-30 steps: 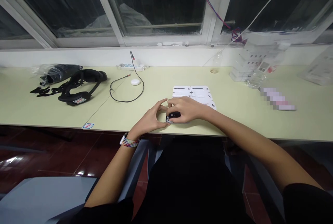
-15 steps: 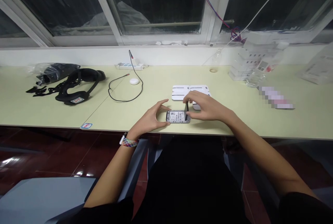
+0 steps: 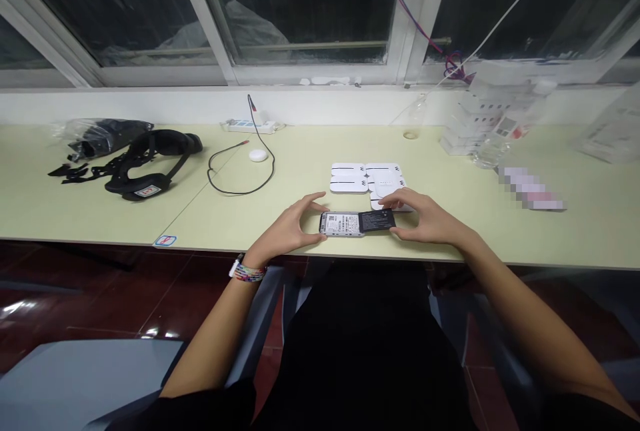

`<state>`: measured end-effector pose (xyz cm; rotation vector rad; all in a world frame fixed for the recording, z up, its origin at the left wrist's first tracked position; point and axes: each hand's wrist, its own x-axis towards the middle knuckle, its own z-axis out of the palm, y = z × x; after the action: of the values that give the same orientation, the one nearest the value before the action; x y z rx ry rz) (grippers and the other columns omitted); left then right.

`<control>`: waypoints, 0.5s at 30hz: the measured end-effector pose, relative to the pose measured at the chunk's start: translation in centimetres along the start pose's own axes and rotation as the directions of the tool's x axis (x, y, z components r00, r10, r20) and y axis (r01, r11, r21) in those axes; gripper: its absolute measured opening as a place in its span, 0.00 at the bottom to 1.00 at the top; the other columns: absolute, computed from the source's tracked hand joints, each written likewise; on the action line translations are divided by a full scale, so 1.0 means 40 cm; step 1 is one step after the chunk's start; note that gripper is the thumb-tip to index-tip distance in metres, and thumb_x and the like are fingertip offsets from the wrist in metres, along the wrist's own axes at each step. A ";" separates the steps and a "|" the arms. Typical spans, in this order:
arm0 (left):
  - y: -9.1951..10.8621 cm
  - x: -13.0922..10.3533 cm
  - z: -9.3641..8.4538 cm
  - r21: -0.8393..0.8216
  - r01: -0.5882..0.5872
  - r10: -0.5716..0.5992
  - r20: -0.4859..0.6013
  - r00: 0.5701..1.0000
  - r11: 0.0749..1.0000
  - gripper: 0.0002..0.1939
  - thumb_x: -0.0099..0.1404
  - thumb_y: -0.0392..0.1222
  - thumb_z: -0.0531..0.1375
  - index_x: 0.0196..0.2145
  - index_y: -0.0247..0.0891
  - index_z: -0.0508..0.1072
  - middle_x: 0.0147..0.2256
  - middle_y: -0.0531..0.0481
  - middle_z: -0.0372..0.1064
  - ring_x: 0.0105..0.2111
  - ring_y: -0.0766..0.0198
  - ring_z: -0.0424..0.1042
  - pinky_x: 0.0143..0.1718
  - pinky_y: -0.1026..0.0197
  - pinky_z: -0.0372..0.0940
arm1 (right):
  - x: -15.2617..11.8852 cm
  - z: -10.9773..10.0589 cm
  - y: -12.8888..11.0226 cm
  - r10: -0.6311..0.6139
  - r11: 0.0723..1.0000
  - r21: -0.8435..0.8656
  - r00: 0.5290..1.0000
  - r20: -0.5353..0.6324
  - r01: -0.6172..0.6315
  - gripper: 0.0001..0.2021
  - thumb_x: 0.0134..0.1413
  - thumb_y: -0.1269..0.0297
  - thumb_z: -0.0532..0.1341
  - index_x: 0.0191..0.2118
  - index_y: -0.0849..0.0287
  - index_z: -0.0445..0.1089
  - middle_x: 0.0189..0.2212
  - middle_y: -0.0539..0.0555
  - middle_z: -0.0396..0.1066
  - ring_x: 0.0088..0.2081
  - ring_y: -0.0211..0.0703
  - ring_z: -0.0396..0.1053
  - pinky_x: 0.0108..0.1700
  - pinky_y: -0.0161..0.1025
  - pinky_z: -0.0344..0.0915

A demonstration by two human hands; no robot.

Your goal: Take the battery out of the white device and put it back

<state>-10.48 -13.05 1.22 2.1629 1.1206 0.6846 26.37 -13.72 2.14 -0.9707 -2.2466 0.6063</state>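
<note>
An opened device [image 3: 341,224] with a printed label inside lies near the table's front edge. My left hand [image 3: 289,229] holds its left end between thumb and fingers. A flat black battery [image 3: 377,220] is gripped by my right hand [image 3: 425,219] at its right end; its left edge meets the device's right end. Just behind them, several white rounded covers [image 3: 349,183] with black lines lie side by side, one resting on top of others.
On the left are a black headset [image 3: 136,187] and a plastic-wrapped bundle [image 3: 103,139]. A black cable [image 3: 240,193] loops around a white round case [image 3: 258,155]. White boxes [image 3: 463,125] and a clear bottle [image 3: 493,151] stand at the back right, behind a blurred flat item [image 3: 533,189].
My right hand has moved right. The black battery, upright on edge before, is now tilted down nearly flat to the right of the device. My left hand stays in place.
</note>
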 end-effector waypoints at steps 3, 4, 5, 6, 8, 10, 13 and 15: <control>0.003 -0.001 0.000 0.002 0.001 -0.001 -0.004 1.000 1.000 0.46 0.64 0.43 0.71 0.75 0.48 0.58 0.63 0.46 0.76 0.67 0.46 0.72 0.73 0.41 0.61 | -0.009 0.001 0.004 0.002 1.000 -0.011 1.000 -0.010 -0.003 0.22 0.56 0.63 0.70 0.57 0.48 0.75 0.54 0.56 0.79 0.54 0.57 0.77 0.58 0.58 0.76; 0.004 -0.001 -0.001 0.001 0.002 -0.002 -0.004 1.000 1.000 0.46 0.64 0.43 0.71 0.75 0.48 0.59 0.63 0.46 0.76 0.67 0.46 0.72 0.73 0.41 0.61 | -0.011 0.002 0.005 0.007 1.000 -0.014 1.000 -0.011 -0.007 0.22 0.56 0.63 0.70 0.58 0.48 0.75 0.54 0.56 0.79 0.54 0.57 0.77 0.58 0.58 0.76; 0.006 -0.001 -0.001 0.001 0.003 -0.003 -0.004 1.000 1.000 0.46 0.64 0.43 0.71 0.75 0.48 0.59 0.63 0.46 0.76 0.67 0.46 0.72 0.73 0.41 0.61 | -0.012 0.002 0.006 0.011 1.000 -0.017 1.000 -0.012 -0.011 0.22 0.56 0.63 0.70 0.58 0.48 0.75 0.54 0.56 0.79 0.54 0.57 0.77 0.58 0.58 0.76; 0.007 -0.001 -0.001 0.001 0.003 -0.003 -0.002 1.000 1.000 0.46 0.64 0.43 0.72 0.75 0.48 0.59 0.63 0.45 0.76 0.67 0.46 0.72 0.72 0.41 0.61 | -0.013 0.002 0.007 0.013 1.000 -0.019 1.000 -0.011 -0.013 0.23 0.56 0.63 0.70 0.58 0.48 0.75 0.54 0.56 0.79 0.54 0.57 0.77 0.58 0.59 0.76; 0.009 -0.001 -0.001 0.002 0.002 -0.002 -0.003 1.000 1.000 0.45 0.65 0.43 0.71 0.75 0.48 0.59 0.63 0.45 0.76 0.67 0.46 0.72 0.72 0.40 0.61 | -0.015 0.004 0.009 0.010 1.000 -0.020 1.000 -0.008 -0.010 0.23 0.57 0.63 0.70 0.58 0.48 0.74 0.54 0.56 0.78 0.54 0.57 0.77 0.58 0.59 0.76; 0.009 0.000 -0.001 0.001 -0.002 0.002 -0.004 1.000 1.000 0.45 0.65 0.43 0.72 0.74 0.48 0.60 0.63 0.45 0.76 0.68 0.46 0.72 0.73 0.40 0.61 | -0.016 0.006 0.009 0.006 1.000 -0.015 1.000 -0.006 -0.006 0.22 0.57 0.63 0.70 0.58 0.48 0.74 0.54 0.56 0.78 0.54 0.57 0.76 0.58 0.58 0.76; 0.007 0.000 0.000 0.000 -0.002 0.002 -0.006 1.000 1.000 0.45 0.64 0.44 0.72 0.74 0.48 0.60 0.63 0.45 0.77 0.68 0.45 0.72 0.73 0.40 0.61 | -0.017 0.010 0.007 0.016 1.000 -0.011 1.000 -0.006 -0.016 0.23 0.57 0.64 0.70 0.58 0.49 0.74 0.54 0.57 0.78 0.54 0.57 0.76 0.59 0.59 0.76; 0.006 -0.001 0.000 0.004 -0.002 0.002 -0.007 1.000 1.000 0.44 0.64 0.44 0.72 0.74 0.48 0.61 0.63 0.45 0.77 0.67 0.46 0.72 0.73 0.40 0.61 | -0.018 0.013 0.008 0.021 1.000 -0.014 1.000 -0.006 -0.021 0.23 0.57 0.64 0.70 0.59 0.49 0.73 0.54 0.57 0.77 0.54 0.57 0.76 0.59 0.59 0.76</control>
<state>-10.37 -13.18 1.41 2.1665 1.1247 0.6915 26.56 -14.15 1.33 -1.0036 -2.2411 0.5965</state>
